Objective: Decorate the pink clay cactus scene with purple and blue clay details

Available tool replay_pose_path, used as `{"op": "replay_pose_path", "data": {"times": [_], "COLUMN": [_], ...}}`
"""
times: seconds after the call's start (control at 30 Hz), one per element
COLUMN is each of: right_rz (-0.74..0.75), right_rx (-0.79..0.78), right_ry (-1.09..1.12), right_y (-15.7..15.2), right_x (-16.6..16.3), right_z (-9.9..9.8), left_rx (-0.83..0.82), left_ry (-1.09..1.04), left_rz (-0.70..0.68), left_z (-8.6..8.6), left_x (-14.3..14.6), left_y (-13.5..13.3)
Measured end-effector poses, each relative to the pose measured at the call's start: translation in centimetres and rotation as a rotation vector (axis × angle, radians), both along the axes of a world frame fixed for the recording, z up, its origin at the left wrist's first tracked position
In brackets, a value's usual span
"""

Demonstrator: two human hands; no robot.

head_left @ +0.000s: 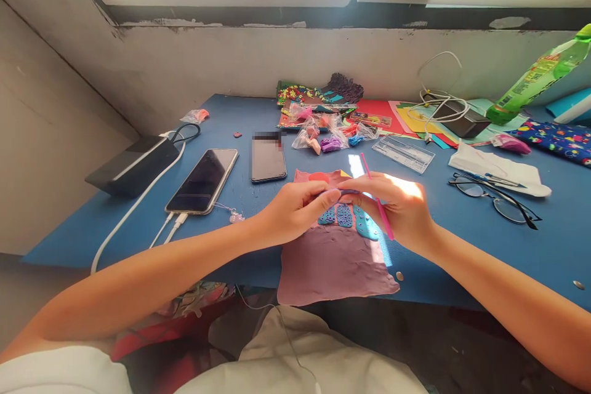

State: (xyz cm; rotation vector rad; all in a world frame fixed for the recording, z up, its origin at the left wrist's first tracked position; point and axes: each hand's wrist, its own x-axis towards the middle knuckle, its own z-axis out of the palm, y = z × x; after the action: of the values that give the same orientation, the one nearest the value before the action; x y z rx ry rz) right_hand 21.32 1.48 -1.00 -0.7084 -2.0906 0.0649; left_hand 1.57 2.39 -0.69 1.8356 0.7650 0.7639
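Desk (462, 246), blue, under a window; entries run left to right.

- Power bank (132, 166) at the far left, with a white cable (138, 203) running toward the near edge.
- Phone (203, 180), screen dark, just beside it at 3 o'clock. A second phone (268, 160) lies at 2 o'clock of the first.
- Left hand (295, 209): grip closed to a fingertip pinch on a purple clay bit (347, 191).
- Mauve clay slab (332, 265) lies flat at the near desk edge and overhangs it, at 6 o'clock of both hands. Blue clay ovals (344, 215) sit on its upper part, directly below the pinch.
- Right hand (401, 206): fingertips meet the left's at the purple clay bit. Grip closed around a pink stick (376, 197), which slants from 11 to 5 o'clock through the hand.
- Clay bags (323, 132) at 12 o'clock of the hands.
- Glasses (494, 197) at 3 o'clock of the right hand, well apart.
- Green bottle (535, 77) lies tilted at the far right.
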Motion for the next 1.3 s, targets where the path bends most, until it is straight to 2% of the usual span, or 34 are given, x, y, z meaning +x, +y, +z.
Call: {"op": "replay_pose_path", "data": {"times": [0.23, 0.3, 0.37, 0.47, 0.53, 0.63, 0.7, 0.8, 0.87, 0.97, 1.03, 1.1, 1.13, 1.2, 1.23, 1.3], "right_rz": [-0.182, -0.119, 0.018, 0.201, 0.233, 0.152, 0.081, 0.061, 0.078, 0.098, 0.089, 0.07, 0.06, 0.049, 0.049, 0.061], "right_rx": [0.156, 0.185, 0.197, 0.161, 0.158, 0.225, 0.235, 0.21, 0.211, 0.203, 0.193, 0.191, 0.193, 0.193, 0.194, 0.191], "right_ry": [-0.006, 0.06, 0.106, 0.046, -0.018, -0.066, -0.1, -0.154, -0.171, -0.166, -0.157, -0.147, -0.141, -0.133, -0.13, -0.129], "right_y": [0.9, 0.5, -0.1, -0.8, -1.0, -0.9, -0.8, -0.6, -0.4, -0.2, 0.1, 0.4, 0.5, 0.7, 0.8, 0.9], "right_x": [0.8, 0.7, 0.4, -0.1, -0.3, -0.5, -0.5, -0.5, -0.5, -0.2, 0.1, 0.4, 0.6, 0.7, 0.6, 0.5], "right_z": [0.4, 0.6, 0.9, 0.9, 0.7, 0.1, -0.3, -0.5, -0.5, -0.6, -0.7, -0.8, -0.8, -1.0, -1.1, -1.2], "left_rx": [-0.07, -0.08, -0.08, -0.125, -0.164, -0.192, -0.152, -0.003, 0.135, 0.432, 0.634, 0.756, 0.787, 0.749, 0.741, 0.72], "left_ry": [-0.135, -0.178, -0.211, -0.223, -0.185, -0.1, -0.036, 0.112, 0.255, 0.5, 0.596, 0.601, 0.606, 0.781, 0.823, 0.875], "left_rz": [0.078, 0.095, 0.096, -0.016, -0.168, -0.341, -0.361, -0.321, -0.259, -0.081, 0.058, 0.194, 0.347, 0.686, 0.77, 0.853], "left_z": [0.0, -0.2, -0.4, -0.7, -0.9, -0.8, -0.5, 0.0, 0.3, 0.8, 1.4, 2.0, 2.3, 2.6, 2.5, 2.1], "left_x": [-0.2, -0.2, -0.1, 0.0, 0.1, 0.0, -0.2, -0.5, -0.5, -1.0, -2.2, -4.7, -6.2, -9.7, -11.5, -14.5], "left_y": [0.3, 0.3, 0.3, 0.0, -0.4, -0.9, -1.1, -1.1, -1.1, -0.8, -0.5, -0.3, -0.2, -0.1, -0.1, 0.0]}}
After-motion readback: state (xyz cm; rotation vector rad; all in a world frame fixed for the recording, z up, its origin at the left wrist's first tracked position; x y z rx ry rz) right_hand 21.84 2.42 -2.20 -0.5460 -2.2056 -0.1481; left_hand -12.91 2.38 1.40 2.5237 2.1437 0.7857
